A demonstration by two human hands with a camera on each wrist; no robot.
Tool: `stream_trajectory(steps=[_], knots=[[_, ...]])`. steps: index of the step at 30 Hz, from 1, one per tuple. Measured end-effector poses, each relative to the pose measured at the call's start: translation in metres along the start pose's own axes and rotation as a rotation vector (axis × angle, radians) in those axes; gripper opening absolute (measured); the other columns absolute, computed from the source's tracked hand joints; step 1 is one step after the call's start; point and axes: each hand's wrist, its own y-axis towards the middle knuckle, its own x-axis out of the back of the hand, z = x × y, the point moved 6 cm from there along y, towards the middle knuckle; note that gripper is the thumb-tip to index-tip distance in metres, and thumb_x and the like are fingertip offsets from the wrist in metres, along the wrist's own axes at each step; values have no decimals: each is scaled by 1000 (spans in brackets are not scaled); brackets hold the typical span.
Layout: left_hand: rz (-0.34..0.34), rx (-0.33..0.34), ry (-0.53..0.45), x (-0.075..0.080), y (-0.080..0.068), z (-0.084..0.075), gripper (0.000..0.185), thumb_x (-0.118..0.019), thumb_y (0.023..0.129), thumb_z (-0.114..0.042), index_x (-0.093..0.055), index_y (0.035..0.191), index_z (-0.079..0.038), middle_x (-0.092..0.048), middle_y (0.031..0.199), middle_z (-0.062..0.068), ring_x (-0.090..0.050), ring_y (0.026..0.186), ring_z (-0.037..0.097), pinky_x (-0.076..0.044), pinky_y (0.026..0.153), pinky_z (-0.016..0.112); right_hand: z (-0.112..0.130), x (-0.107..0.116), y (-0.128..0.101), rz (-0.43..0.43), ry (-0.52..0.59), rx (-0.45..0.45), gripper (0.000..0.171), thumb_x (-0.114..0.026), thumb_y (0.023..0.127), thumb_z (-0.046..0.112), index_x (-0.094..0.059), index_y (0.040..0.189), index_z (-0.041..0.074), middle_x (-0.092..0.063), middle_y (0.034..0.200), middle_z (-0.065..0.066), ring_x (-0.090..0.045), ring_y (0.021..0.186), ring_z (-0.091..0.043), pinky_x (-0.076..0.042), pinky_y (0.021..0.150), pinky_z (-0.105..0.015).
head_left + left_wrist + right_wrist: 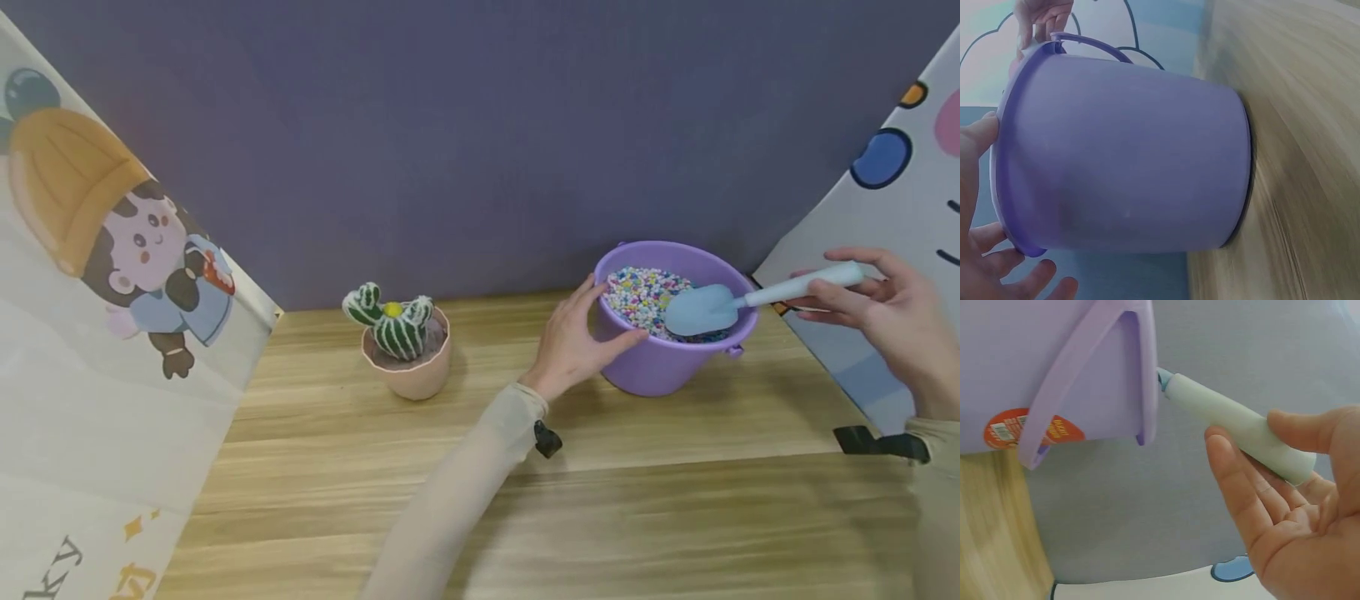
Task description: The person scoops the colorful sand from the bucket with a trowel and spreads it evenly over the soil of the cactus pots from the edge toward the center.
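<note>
A purple bucket (pixel 652 367) stands upright on the wooden surface, partly filled with small multicoloured beads (pixel 641 296). My left hand (pixel 573 342) rests against its rim on the near left side, thumb and fingers spread apart; the left wrist view shows the thumb tip (pixel 986 128) right at the rim. With thumb and fingers my right hand (pixel 892 321) pinches the pale handle of a light blue trowel (pixel 701 310). The trowel's blade lies over the beads inside the bucket, and its handle (pixel 1241 428) sticks out past the right rim.
A knitted cactus (pixel 399 337) in a pinkish pot (pixel 420 382) stands to the left on the wooden table (pixel 315 483). Behind rises a dark blue-grey wall (pixel 450 150). Printed white panels close off the left (pixel 97 400) and right sides. The bucket's purple carry handle (pixel 1072 375) hangs at its side.
</note>
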Motion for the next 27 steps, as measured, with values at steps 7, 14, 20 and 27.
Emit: stream_trajectory(steps=[7,14,20,27], knots=[[-1,6,-20,-2,-1,1,95,-76,87,-69,-42,164,-25,-25,177,-11,-36,160,27,-34,128,59,12,3,-2,-57,-333,34,37,-59,105,-2,-61,134,21,-75,109,27,-76,79,7,-60,65,-10],[-9,-3,-30,-1,-2,2,94,-76,87,-68,-44,163,-24,-26,177,-10,-36,160,27,-34,128,60,15,2,0,-84,-412,24,29,-61,105,1,-63,126,22,-72,106,31,-74,78,10,-59,64,-9],[-18,-12,-43,-2,-2,3,93,-76,87,-67,-44,163,-24,-27,177,-7,-36,160,30,-34,127,61,5,3,0,-84,-233,-46,18,-66,104,5,-63,120,12,-79,103,21,-78,79,1,-63,62,-16],[-19,-14,-42,-3,-2,3,93,-75,88,-68,-43,164,-25,-27,177,-7,-35,160,27,-35,127,60,-10,-1,-2,-71,-130,-110,15,-67,103,5,-63,117,9,-81,99,17,-79,79,-1,-63,64,-18]])
